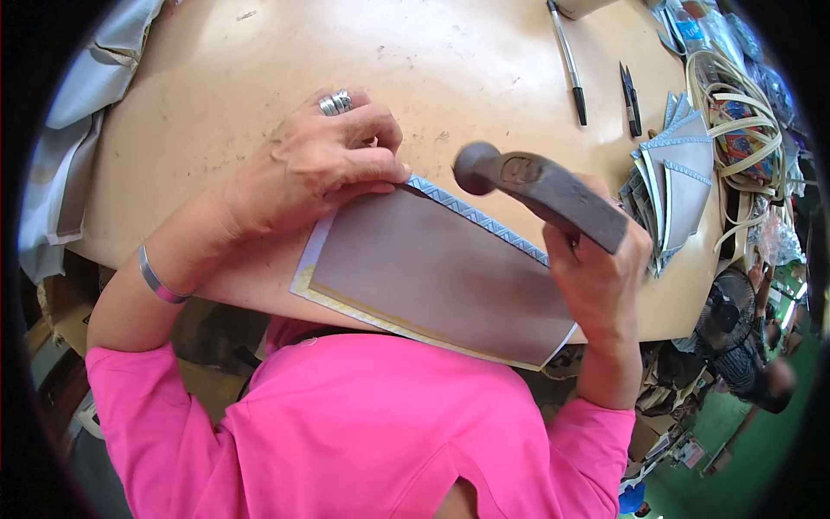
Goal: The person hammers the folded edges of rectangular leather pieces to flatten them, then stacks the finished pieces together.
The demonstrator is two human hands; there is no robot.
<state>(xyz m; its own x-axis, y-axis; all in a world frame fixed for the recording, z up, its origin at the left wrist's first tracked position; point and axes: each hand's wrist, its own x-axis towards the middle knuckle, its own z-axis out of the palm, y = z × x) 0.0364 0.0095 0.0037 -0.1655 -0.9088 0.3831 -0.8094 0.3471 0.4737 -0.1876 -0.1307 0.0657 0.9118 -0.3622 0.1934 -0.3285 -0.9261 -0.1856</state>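
A flat grey-brown panel (432, 268) lies at the table's near edge, its lower edge pale and yellowish. Along its far edge runs a folded blue patterned strip (475, 216). My left hand (333, 160) pinches the left end of that strip between thumb and fingers. In my right hand (601, 268) is a hammer (545, 190), gripped close to its dark metal head. The rounded face points left, above the strip. The hammer's handle is hidden by my hand.
On the right, a fanned stack of similar panels (683, 182) sits by cream straps (752, 130). A pen (568, 65) and a dark slim tool (631, 99) lie farther back. Grey material (86, 130) hangs over the left edge. Beyond the table at right is a fan (726, 307).
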